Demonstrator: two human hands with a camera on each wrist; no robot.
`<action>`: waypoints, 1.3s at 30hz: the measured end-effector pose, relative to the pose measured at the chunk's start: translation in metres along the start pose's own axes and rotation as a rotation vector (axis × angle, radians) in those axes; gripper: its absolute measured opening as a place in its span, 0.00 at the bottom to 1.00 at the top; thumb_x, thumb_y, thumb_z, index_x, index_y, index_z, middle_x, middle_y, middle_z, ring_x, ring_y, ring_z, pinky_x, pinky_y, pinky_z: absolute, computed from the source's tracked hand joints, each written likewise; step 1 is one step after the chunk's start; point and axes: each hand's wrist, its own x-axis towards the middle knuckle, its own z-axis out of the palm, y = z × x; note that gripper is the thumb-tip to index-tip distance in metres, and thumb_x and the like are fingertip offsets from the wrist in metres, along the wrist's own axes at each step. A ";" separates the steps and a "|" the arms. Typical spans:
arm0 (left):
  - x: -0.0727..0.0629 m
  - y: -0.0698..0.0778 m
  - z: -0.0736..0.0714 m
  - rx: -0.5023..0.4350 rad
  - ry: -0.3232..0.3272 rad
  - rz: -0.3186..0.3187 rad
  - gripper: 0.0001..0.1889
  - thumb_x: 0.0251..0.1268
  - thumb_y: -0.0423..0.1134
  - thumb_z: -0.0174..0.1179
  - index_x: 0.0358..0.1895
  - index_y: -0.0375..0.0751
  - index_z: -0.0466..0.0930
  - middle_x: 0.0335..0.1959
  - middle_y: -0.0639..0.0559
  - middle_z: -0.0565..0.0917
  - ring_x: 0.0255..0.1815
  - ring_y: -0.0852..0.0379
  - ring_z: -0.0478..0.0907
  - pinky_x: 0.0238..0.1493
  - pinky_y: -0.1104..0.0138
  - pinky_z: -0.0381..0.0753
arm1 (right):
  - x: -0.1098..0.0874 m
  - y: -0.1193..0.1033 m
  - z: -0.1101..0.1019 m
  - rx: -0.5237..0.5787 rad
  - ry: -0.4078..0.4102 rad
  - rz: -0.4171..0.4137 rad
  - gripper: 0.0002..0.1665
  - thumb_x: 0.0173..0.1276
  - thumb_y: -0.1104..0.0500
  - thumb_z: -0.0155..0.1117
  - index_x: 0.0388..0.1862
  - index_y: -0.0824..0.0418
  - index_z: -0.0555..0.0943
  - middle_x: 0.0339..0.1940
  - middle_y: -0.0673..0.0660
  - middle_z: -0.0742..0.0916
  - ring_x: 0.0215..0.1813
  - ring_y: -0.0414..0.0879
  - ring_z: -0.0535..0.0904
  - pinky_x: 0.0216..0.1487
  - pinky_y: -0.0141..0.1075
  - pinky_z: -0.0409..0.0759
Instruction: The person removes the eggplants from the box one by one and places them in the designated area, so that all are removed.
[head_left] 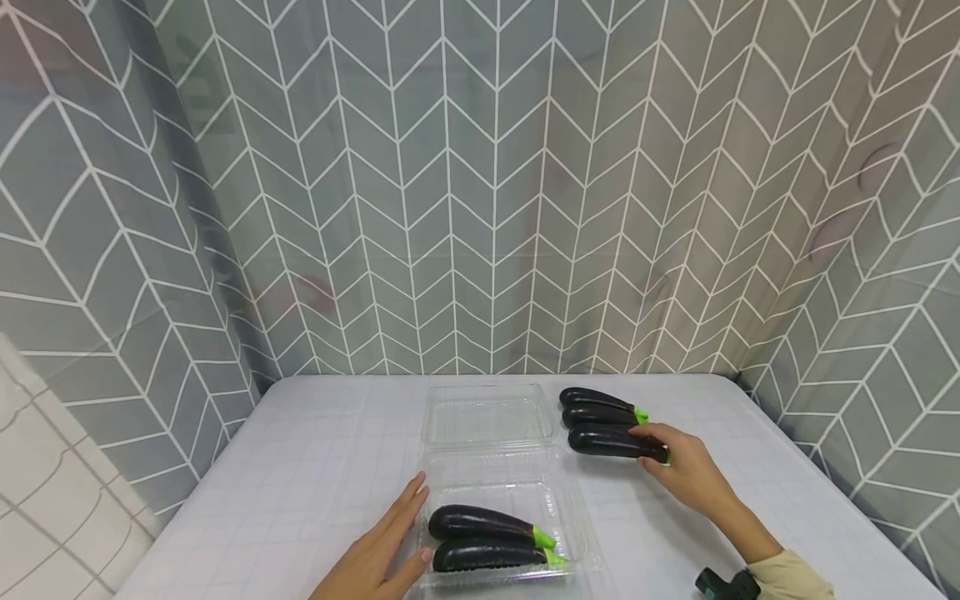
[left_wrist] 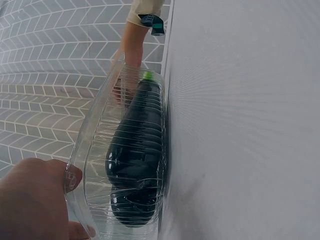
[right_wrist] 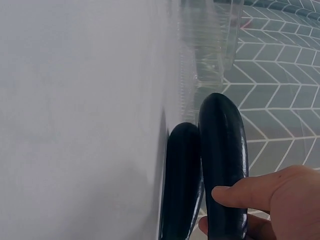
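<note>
Between thumb and fingers my right hand (head_left: 693, 473) pinches a dark eggplant (head_left: 606, 441) near its green stem end. In the right wrist view the held eggplant (right_wrist: 222, 145) stands higher off the table than its neighbour (right_wrist: 182, 170). Two other eggplants (head_left: 596, 414) lie behind it in the head view. At the front, a clear plastic clamshell box (head_left: 581, 521) holds two eggplants (head_left: 480, 522) side by side, stems to the right. My left hand (head_left: 378, 546) rests at the box's left side with long fingers, fingertips touching its rim in the left wrist view.
The box's clear lid (head_left: 487, 417) lies folded back behind it, left of the loose eggplants. A white cloth covers the table (head_left: 315, 467). Patterned grey curtains (head_left: 465, 183) stand behind and at both sides. A dark device (head_left: 727, 583) sits at my right wrist.
</note>
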 end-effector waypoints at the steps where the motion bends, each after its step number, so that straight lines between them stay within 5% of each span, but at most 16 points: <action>1: 0.000 0.000 0.000 -0.001 0.001 0.002 0.39 0.78 0.59 0.57 0.80 0.36 0.63 0.83 0.49 0.58 0.77 0.44 0.64 0.63 0.43 0.76 | 0.000 0.000 0.000 0.000 -0.002 0.001 0.25 0.56 0.73 0.78 0.54 0.66 0.86 0.54 0.68 0.87 0.58 0.69 0.82 0.56 0.63 0.79; 12: 0.000 -0.001 0.001 0.010 0.012 0.014 0.38 0.78 0.58 0.58 0.79 0.36 0.64 0.83 0.48 0.58 0.77 0.44 0.64 0.64 0.44 0.75 | -0.002 0.010 0.005 0.018 -0.015 -0.046 0.25 0.52 0.76 0.78 0.51 0.65 0.86 0.51 0.65 0.88 0.57 0.69 0.82 0.58 0.64 0.77; 25: 0.000 -0.001 0.001 -0.001 0.001 0.008 0.39 0.78 0.58 0.57 0.80 0.35 0.63 0.83 0.46 0.58 0.76 0.43 0.64 0.63 0.42 0.76 | -0.004 0.017 0.009 -0.007 -0.082 0.002 0.24 0.52 0.75 0.79 0.50 0.64 0.87 0.54 0.66 0.87 0.60 0.70 0.81 0.60 0.64 0.76; 39: 0.001 -0.001 0.000 -0.002 -0.008 -0.001 0.39 0.78 0.59 0.56 0.80 0.35 0.63 0.83 0.46 0.57 0.77 0.43 0.64 0.63 0.42 0.75 | -0.005 0.022 0.013 0.004 -0.091 -0.011 0.23 0.51 0.73 0.80 0.48 0.65 0.86 0.48 0.61 0.89 0.50 0.62 0.86 0.54 0.60 0.81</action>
